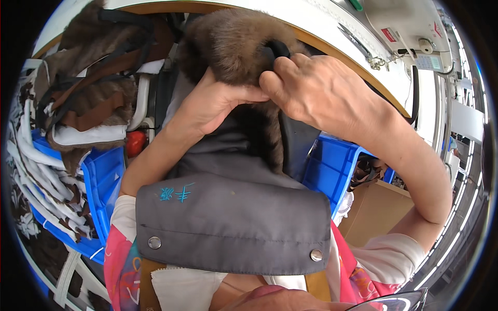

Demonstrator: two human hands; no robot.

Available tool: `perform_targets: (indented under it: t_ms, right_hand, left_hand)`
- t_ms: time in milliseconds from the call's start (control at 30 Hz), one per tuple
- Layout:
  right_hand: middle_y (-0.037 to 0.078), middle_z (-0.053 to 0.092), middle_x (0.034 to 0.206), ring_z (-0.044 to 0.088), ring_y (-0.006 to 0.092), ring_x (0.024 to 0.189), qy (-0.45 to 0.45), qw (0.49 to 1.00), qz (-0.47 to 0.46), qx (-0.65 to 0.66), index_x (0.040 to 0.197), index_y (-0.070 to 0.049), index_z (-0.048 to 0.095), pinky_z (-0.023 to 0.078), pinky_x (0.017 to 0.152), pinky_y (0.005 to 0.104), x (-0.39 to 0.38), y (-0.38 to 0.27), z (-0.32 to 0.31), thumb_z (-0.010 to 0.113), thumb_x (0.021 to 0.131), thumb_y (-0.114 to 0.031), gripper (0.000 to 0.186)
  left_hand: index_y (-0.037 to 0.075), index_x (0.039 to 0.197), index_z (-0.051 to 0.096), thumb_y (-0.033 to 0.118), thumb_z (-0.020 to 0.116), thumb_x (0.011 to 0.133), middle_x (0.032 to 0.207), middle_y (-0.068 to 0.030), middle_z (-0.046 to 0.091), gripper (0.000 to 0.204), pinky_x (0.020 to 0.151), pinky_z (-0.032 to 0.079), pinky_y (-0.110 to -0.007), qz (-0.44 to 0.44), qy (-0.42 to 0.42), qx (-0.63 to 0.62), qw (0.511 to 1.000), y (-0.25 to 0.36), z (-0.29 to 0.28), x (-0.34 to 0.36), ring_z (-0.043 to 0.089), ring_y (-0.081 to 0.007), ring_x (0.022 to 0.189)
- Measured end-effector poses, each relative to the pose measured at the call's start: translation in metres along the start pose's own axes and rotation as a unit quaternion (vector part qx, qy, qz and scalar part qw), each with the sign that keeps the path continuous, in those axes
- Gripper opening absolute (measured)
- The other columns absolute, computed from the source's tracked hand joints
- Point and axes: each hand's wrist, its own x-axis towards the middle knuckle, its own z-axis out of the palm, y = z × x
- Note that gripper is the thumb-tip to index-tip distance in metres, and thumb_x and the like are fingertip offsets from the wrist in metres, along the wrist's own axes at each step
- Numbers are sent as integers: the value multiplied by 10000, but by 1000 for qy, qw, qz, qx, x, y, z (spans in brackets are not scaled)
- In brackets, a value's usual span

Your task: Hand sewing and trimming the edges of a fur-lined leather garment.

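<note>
A brown fur piece (228, 44) lies over my lap against the table edge, and a strip of it hangs down between my knees. My left hand (218, 101) grips its lower edge, thumb stretched along the fur and the other fingers hidden beneath. Close beside it, my right hand (316, 90) is closed in a pinch at the same edge, fingertips tucked out of sight. A black band (278, 48) curves out of the fur just above my right fingers. Whether anything small sits in that pinch is hidden.
A white sewing machine (410, 31) stands on the white table (332, 26) at the far right. Fur pieces with black bands (93, 103) are heaped at left, above a blue crate (104, 176) near white strips (41, 171). Another blue crate (329, 163) and a cardboard box (376, 210) sit at right.
</note>
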Motion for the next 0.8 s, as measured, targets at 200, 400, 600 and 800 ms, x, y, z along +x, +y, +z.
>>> perform_targets:
  t_ms: [200,400,600,800]
  right_hand:
    - [29,483,516,572,144,508,41,997,-59,-20,613,-32,513,432,439,262,20,-5,-10,566,703,-106,129]
    - [43,544,541,611,162,548,36,999,6,-11,648,-42,549,461,466,258,19,-8,-2,571,709,-127,107]
    - [54,558,518,622,181,549,33,998,13,56,666,-49,557,473,473,278,20,0,4,569,711,-126,90]
    - [49,480,574,572,164,539,72,991,-76,79,678,-40,457,461,466,283,36,-3,1,565,701,-136,147]
  left_hand:
    - [19,1155,481,-68,654,720,1108,-70,543,476,836,502,-333,5,-22,-53,998,-10,-19,-2,542,-181,1038]
    - [15,1180,476,-83,647,721,1118,-74,545,499,852,499,-336,-5,-17,-44,999,-5,-15,-2,543,-179,1040]
    - [10,1184,474,-74,656,721,1115,-75,547,505,860,493,-336,-15,-19,-29,999,-5,-19,-2,547,-182,1034]
    - [52,1211,448,-8,681,732,1148,-42,518,536,877,458,-333,4,-3,-95,995,-13,-24,-6,511,-165,1061]
